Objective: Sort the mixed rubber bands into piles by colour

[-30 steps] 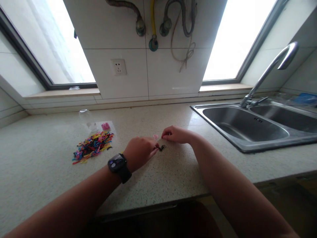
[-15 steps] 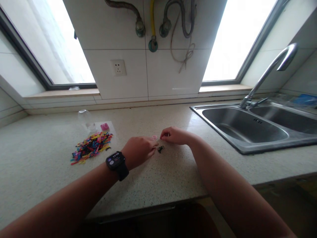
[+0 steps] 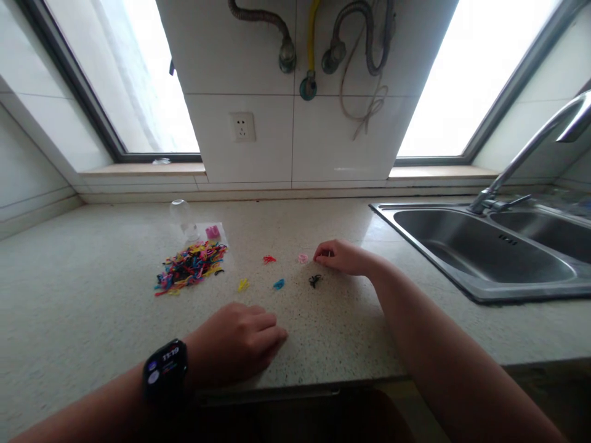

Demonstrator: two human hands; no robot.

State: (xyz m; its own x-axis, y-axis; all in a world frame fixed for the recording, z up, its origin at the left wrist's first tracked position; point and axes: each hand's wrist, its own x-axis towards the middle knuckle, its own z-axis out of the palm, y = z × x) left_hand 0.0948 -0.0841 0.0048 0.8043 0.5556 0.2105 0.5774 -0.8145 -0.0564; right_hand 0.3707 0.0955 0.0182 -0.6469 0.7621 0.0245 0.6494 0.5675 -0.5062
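Note:
My left hand (image 3: pixel 242 335) rests on the counter near its front edge, fingers curled together and nothing seen in them; a black watch is on the wrist. My right hand (image 3: pixel 339 256) touches the counter just right of a small cluster of pink rubber bands (image 3: pixel 303 259). Its fingertips are pinched, and whatever they hold is too small to make out. Black rubber bands (image 3: pixel 314 280) lie just below that hand. Further left are small clusters of blue rubber bands (image 3: pixel 279 284), red rubber bands (image 3: pixel 269 259) and yellow rubber bands (image 3: pixel 243 284).
A large mixed heap of coloured rubber bands (image 3: pixel 191 267) lies at the left. Behind it are a clear plastic container (image 3: pixel 180 215) and a pink piece (image 3: pixel 213 232) on a clear sheet. A steel sink (image 3: pixel 466 246) with a faucet (image 3: pixel 530 151) takes up the right.
My left hand has drawn back from the pink bands toward the front edge, uncovering the red, blue and yellow clusters. My right hand stays beside the pink bands. The view has shifted left.

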